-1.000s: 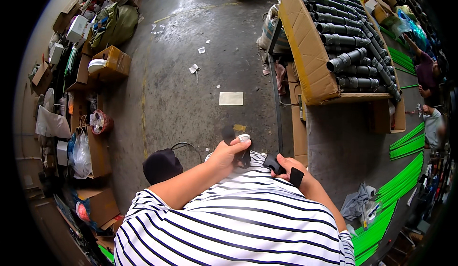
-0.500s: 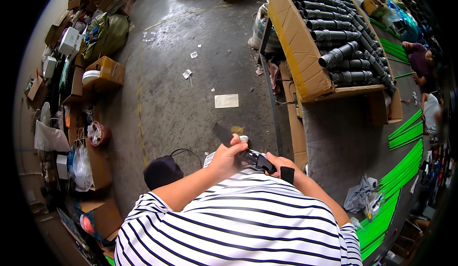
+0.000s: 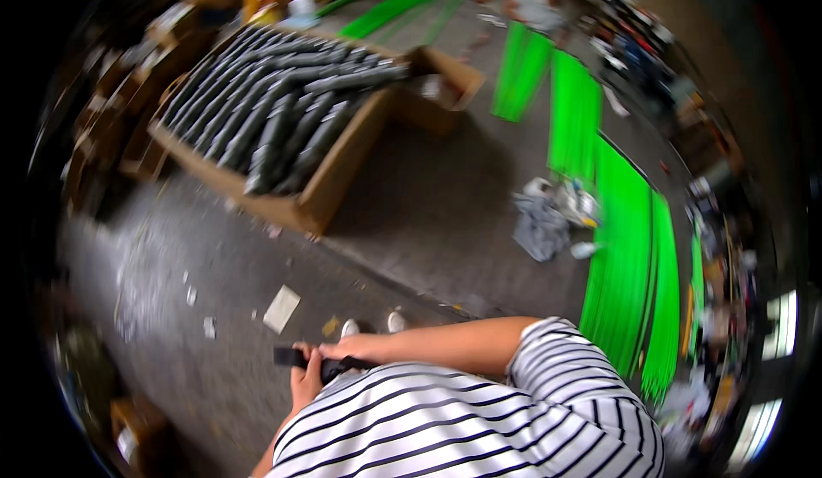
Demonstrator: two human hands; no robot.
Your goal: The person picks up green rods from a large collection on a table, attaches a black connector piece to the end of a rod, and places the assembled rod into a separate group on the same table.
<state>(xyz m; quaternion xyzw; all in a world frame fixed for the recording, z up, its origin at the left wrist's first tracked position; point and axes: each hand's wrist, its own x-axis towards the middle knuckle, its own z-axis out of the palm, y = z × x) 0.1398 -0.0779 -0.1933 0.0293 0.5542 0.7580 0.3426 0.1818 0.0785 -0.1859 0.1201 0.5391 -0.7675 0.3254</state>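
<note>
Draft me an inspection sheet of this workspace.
Surface: grey floor, shiny at left; picture motion-blurred.
Job's things: black strap in front of the striped shirt.
Clutter: pale sheet and small scraps on the floor; crumpled grey bag beside green strips.
Hands: left hand closed on the strap; right hand close by, grip unclear.
Cables: nothing seen.
Surroundings: open carton of grey pipes; boxes upper left; person in white top at the far side.

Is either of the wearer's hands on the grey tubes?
No, the left hand and right hand are at the black strap, apart from the grey tubes in the cardboard box.
</note>
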